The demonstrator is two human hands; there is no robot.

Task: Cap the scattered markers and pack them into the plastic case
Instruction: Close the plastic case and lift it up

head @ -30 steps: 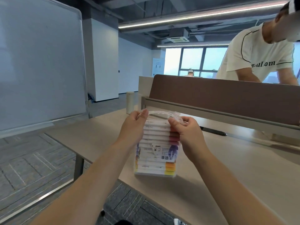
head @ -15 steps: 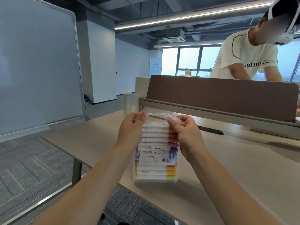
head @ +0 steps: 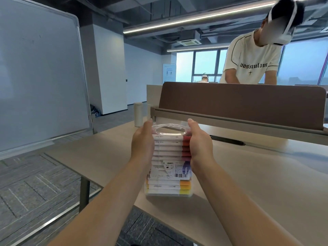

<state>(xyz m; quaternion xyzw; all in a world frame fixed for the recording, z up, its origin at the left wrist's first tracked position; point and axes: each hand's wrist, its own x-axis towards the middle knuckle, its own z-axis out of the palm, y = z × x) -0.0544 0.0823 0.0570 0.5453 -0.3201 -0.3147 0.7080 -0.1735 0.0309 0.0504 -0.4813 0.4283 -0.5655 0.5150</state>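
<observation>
A clear plastic case [head: 168,191] stands upright on its short end near the front edge of the beige table [head: 257,183]. It is full of several white markers [head: 167,148] lying in a stack, with red, purple, orange and yellow caps on the right. A barcode label covers its middle. My left hand [head: 142,144] holds the case's upper left side. My right hand [head: 200,145] holds its upper right side. The case's clear handle loop [head: 169,130] shows between my thumbs.
A black pen [head: 228,140] lies on the table behind my right hand. A brown divider panel [head: 239,103] runs along the table's far side, with a person in a white shirt [head: 252,63] behind it. A whiteboard [head: 39,77] stands at the left. A beige cylinder [head: 138,114] stands at the table's far corner.
Both hands have slid from pinching the case's top corners to holding its two upper sides. The case stays upright on the table.
</observation>
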